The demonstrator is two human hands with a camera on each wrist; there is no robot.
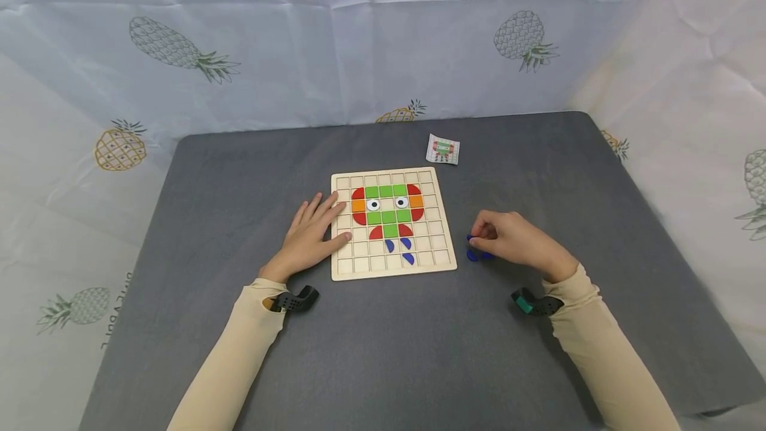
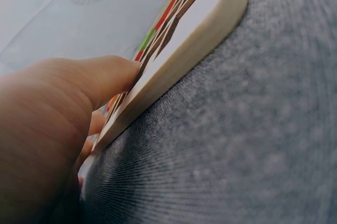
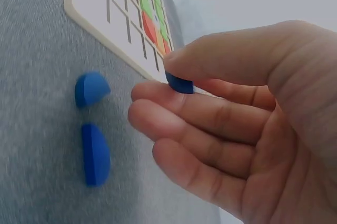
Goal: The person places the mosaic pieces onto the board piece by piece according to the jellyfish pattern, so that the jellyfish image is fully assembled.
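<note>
A wooden grid board (image 1: 443, 257) lies in the middle of the table. Green, red and orange tiles form a shape on it, with two white eye tiles (image 1: 373, 205) and several blue pieces below. My left hand (image 1: 306, 239) rests with spread fingers over the board's left edge, the thumb on its face. Right of the board, my right hand (image 1: 519, 242) pinches a small blue piece (image 3: 181, 84) between thumb and index finger; the other fingers are loosely bent. Beneath that hand, a quarter-round-looking blue piece (image 3: 91, 89) and a half-round blue piece (image 3: 97, 155) lie on the table.
A small printed card (image 1: 439, 158) with a coloured tile picture lies behind the board, towards the right. Dark grey cloth covers the table (image 1: 383, 351). A white curtain (image 1: 287, 58) with pineapple prints hangs along the back edge and sides.
</note>
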